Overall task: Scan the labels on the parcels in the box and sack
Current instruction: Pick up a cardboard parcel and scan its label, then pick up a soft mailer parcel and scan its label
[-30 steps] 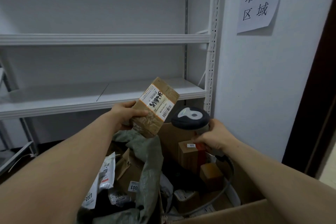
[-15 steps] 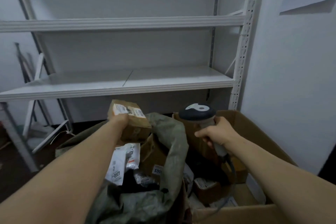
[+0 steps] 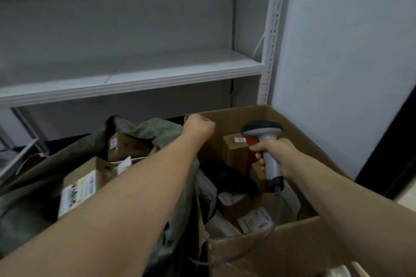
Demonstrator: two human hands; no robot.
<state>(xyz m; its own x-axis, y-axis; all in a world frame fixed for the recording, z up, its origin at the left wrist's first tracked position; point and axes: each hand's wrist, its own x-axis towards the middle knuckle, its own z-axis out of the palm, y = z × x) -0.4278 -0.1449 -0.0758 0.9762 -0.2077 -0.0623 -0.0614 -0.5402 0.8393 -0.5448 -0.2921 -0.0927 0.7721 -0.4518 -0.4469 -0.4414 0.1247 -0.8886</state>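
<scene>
Grey shelves (image 3: 135,78) behind; parcels (image 3: 81,186) sit in the sack (image 3: 144,129) and box (image 3: 281,252). Your right grip (image 3: 274,155) holds the scanner (image 3: 262,129) over the box; your left grip (image 3: 198,127) is curled at the sack rim, can't tell if it holds anything.

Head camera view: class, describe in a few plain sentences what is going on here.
A person works over a green sack and a cardboard box, both holding labelled parcels. The right hand grips a barcode scanner above the box. The left hand, fingers curled, is at the box's far corner by the sack; whether it grips anything is unclear.
</scene>
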